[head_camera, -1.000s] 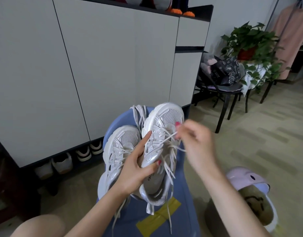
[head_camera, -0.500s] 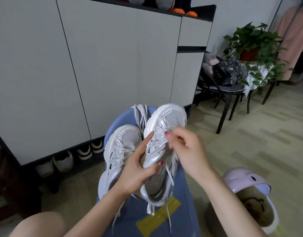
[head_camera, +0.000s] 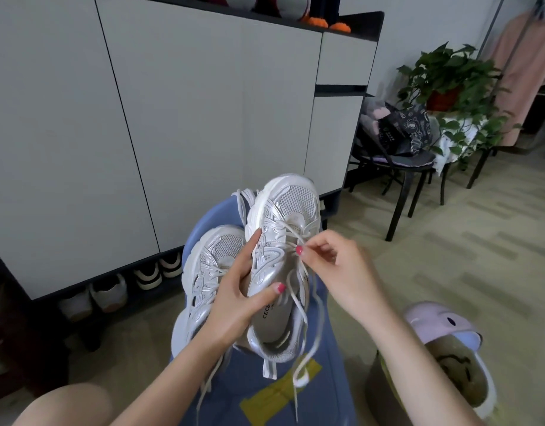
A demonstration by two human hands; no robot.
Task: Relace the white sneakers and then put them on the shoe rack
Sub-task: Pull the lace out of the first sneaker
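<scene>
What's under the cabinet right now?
Under the cabinet, several shoes sit in a row in the open gap. The blue seat and the sneakers cover the gap's right part.

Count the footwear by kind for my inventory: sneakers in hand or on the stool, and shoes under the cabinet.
Sneakers: 2 (one held, one beside it)
Shoes under the cabinet: 5 visible
Total: 7

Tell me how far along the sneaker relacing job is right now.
Nothing looks finished. The left hand grips the right sneaker while the right hand pinches its lace, with loose ends dangling. The left sneaker waits on the blue stool. Neither is on the shoe rack.
</scene>
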